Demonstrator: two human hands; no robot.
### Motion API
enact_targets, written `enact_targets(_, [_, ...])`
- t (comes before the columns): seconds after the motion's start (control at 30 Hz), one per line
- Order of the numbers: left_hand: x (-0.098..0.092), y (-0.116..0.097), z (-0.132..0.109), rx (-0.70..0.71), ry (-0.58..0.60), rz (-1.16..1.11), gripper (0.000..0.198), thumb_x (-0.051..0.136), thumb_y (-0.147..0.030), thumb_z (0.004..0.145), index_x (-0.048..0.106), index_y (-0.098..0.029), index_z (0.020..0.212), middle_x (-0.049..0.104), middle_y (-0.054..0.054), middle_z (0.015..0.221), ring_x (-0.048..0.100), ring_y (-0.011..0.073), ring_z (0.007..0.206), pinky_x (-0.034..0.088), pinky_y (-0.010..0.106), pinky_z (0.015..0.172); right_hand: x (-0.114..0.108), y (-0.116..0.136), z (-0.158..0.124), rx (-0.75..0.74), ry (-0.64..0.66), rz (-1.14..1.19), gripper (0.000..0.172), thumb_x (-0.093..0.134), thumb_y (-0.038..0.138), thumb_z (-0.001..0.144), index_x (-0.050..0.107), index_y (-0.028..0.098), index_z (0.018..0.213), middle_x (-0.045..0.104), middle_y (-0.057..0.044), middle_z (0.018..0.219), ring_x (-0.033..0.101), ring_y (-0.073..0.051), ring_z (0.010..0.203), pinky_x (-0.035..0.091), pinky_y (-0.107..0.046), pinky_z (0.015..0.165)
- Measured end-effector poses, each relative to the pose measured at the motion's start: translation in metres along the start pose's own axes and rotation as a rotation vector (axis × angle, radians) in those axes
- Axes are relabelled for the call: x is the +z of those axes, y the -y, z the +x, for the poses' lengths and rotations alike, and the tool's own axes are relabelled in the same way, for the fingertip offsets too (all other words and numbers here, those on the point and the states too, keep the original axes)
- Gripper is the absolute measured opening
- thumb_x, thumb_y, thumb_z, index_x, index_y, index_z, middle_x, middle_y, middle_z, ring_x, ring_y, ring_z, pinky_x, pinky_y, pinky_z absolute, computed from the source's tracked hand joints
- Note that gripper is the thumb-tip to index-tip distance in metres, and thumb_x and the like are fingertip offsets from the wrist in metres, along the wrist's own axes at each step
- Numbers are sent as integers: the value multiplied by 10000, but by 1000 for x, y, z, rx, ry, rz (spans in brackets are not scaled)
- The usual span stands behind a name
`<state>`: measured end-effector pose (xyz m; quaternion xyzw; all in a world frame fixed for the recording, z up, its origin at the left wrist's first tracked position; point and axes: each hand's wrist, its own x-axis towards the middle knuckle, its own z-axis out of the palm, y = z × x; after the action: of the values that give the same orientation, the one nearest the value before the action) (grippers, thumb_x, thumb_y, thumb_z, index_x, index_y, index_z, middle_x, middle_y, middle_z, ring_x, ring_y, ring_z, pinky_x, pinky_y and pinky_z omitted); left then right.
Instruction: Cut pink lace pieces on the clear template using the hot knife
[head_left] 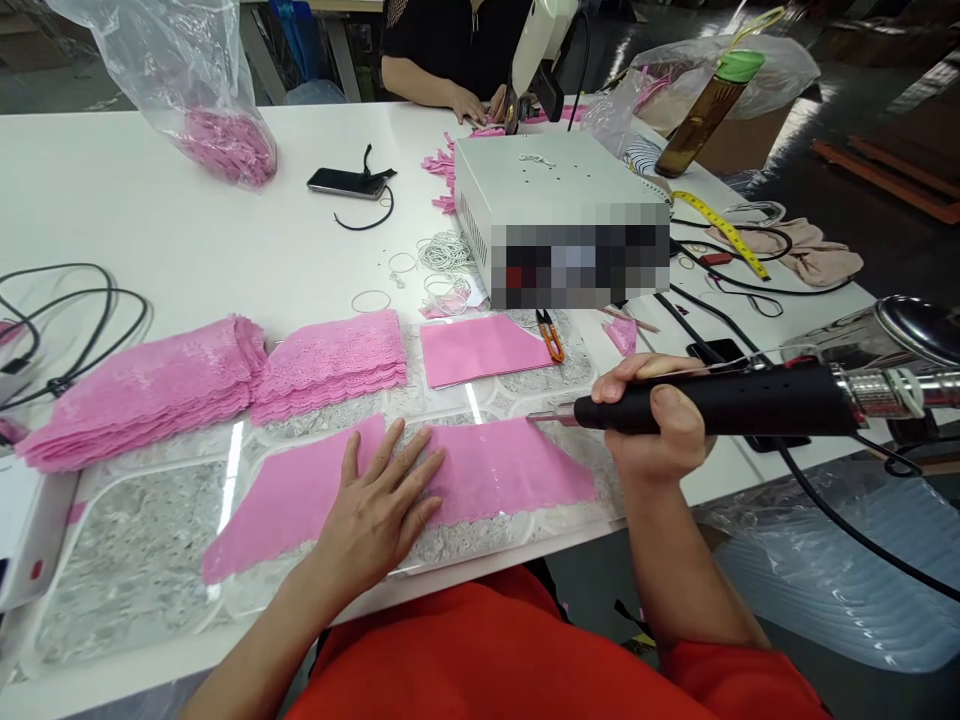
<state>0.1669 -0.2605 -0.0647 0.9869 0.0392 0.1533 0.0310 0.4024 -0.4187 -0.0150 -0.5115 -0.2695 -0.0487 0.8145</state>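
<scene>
My left hand (379, 505) lies flat, fingers spread, on a pink lace piece (495, 475) that rests on a clear plate (150, 540) over the white table (187, 230). My right hand (656, 415) grips a black hot-cutting tool (720, 402) by its handle. The tool's metal tip (547, 418) touches the upper right edge of the lace piece. A black cord runs from the tool off to the right.
Stacks of pink lace (142, 385) (330, 360) and a plain pink piece (480, 348) lie behind. Orange snips (551, 335), a white control box (555, 200), a phone (346, 183), elastic rings, a tape measure (720, 230), a bottle (709, 110). A co-worker's hands (472, 105) work opposite.
</scene>
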Motion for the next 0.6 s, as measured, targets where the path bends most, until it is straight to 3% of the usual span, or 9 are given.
enact_targets(0.37, [0,3,1,17,-4,-5,444,478,-297,982,483,-203,1416,487,96,1472,264,322,1466,76,591,1199,-1,1,0,1,47,38,127,634,313,733,562,208,738,580,15,696,534,-110,503,469,-286,485])
enact_targets(0.6, [1,3,1,-1,-7,-30,485,475,-297,981,432,-252,1462,503,92,1460,297,316,1454,96,598,1196,-20,15,0,29,2,45,156,627,351,703,571,207,720,549,15,680,517,-102,482,452,-276,458])
